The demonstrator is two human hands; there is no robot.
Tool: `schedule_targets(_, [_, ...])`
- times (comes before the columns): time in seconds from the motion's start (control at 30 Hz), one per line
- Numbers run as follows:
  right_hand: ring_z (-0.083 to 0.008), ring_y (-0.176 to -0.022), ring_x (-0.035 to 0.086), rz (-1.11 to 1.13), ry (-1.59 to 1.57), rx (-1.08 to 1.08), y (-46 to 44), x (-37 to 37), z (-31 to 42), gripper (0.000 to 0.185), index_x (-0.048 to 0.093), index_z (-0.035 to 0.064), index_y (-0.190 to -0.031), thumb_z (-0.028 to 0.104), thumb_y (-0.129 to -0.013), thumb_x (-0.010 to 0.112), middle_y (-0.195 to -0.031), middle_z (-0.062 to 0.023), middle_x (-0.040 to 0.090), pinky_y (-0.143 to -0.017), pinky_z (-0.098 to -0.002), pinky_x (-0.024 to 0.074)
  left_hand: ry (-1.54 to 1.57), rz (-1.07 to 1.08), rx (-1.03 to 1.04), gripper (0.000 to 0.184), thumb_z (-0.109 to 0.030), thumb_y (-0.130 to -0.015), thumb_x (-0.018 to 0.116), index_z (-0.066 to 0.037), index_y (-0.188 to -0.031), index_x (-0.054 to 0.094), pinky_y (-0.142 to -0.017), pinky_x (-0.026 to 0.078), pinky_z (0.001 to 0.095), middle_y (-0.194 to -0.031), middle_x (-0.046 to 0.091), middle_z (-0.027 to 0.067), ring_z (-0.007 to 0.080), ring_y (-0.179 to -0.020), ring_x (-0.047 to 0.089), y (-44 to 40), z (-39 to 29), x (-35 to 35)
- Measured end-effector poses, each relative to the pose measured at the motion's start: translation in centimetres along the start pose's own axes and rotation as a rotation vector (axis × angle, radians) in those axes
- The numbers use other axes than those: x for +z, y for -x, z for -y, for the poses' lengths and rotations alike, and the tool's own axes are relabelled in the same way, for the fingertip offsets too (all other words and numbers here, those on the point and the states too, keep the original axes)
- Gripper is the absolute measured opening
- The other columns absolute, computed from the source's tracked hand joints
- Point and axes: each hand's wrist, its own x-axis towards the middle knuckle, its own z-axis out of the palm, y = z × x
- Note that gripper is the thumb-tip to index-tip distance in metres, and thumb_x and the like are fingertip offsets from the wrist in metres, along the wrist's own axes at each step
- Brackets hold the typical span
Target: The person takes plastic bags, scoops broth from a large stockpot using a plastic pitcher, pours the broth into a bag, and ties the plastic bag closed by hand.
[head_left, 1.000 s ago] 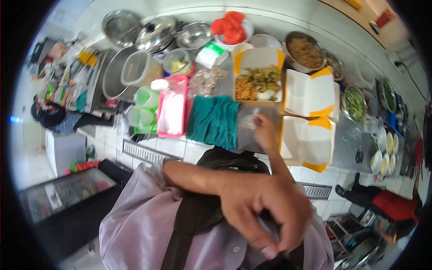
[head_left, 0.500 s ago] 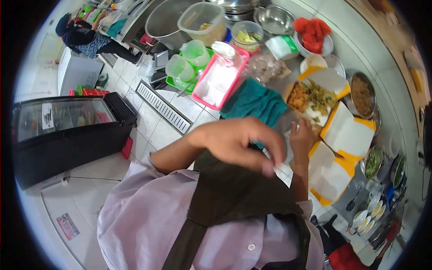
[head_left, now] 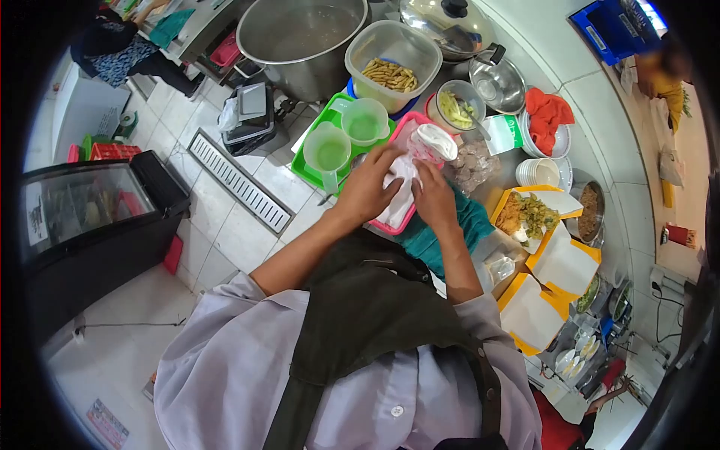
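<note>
My left hand [head_left: 367, 186] is over the left side of a pink tray [head_left: 403, 226], its thumb and fingers apart at the white sheets or bags [head_left: 400, 196] inside. From the other side, my right hand [head_left: 437, 196] touches the same white material with its fingers spread. Both hands look open, with no clear grip on anything. A white roll-like bundle [head_left: 436, 141] lies at the tray's far end. Beside the tray is a teal cloth [head_left: 469, 219], partly behind my right forearm.
A green tray [head_left: 309, 174] with measuring cups is left of the pink tray. Beyond stand a large pot [head_left: 300, 71] and a tub of yellowish strips [head_left: 394, 45]. Right are a filled food box [head_left: 531, 214], open boxes [head_left: 534, 315] and bowls. Two co-workers stand at the edges.
My left hand has moved from in front of my chest out to the pink tray. My right hand has left the spot beside the food boxes and joined it. The view has shifted left.
</note>
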Motion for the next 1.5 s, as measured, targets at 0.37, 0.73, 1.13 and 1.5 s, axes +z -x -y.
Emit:
schedule_targets(0.37, [-0.0301, -0.091, 0.063, -0.284, -0.483, 0.172, -2.6, -6.2, -2.0, 0.024, 0.063, -0.0003, -0.106, 0.0, -0.085, 0.052, -0.102, -0.0177, 0.063, -0.081, -0.0361, 0.0494, -0.287, -0.153, 0.549, 0.029, 0.0, -0.07, 0.063, -0.008, -0.098, 0.06, -0.081, 0.047, 0.0407, -0.101, 0.061, 0.01, 0.0334, -0.094, 0.058, -6.7, 1.4, 0.7])
schedule_targets(0.73, [-0.0377, -0.093, 0.063, 0.124, 0.135, -0.048, -9.9, -7.0, -2.9, 0.016, 0.071, 0.007, -0.087, 0.013, -0.08, 0.058, -0.105, -0.0207, 0.061, -0.082, -0.0462, 0.0497, -0.238, -0.158, 0.389, 0.024, 0.004, -0.072, 0.063, -0.005, -0.094, 0.059, -0.08, 0.05, 0.039, -0.096, 0.063, 0.011, 0.0327, -0.092, 0.062, -7.0, -0.4, 2.0])
schedule_targets(1.13, [-0.0379, -0.094, 0.063, 0.227, 0.323, -0.102, -11.5, -5.0, -4.7, 0.02, 0.069, 0.0048, -0.088, 0.019, -0.081, 0.058, -0.102, -0.0208, 0.059, -0.078, -0.0461, 0.0522, -0.164, -0.199, 0.368, 0.029, 0.008, -0.07, 0.063, -0.003, -0.097, 0.061, -0.082, 0.049, 0.0355, -0.096, 0.065, 0.013, 0.0315, -0.092, 0.063, -7.4, 1.1, 2.6])
schedule_targets(1.5, [-0.0323, -0.105, 0.058, 0.14, 0.23, -0.195, -9.8, -6.0, -4.2, 0.015, 0.072, 0.0104, -0.082, 0.017, -0.073, 0.063, -0.121, -0.0172, 0.054, -0.082, -0.045, 0.051, -0.153, -0.171, 0.392, 0.025, 0.008, -0.071, 0.063, -0.002, -0.094, 0.06, -0.077, 0.049, 0.0356, -0.093, 0.064, 0.0138, 0.0315, -0.087, 0.064, -7.7, 1.0, 2.7])
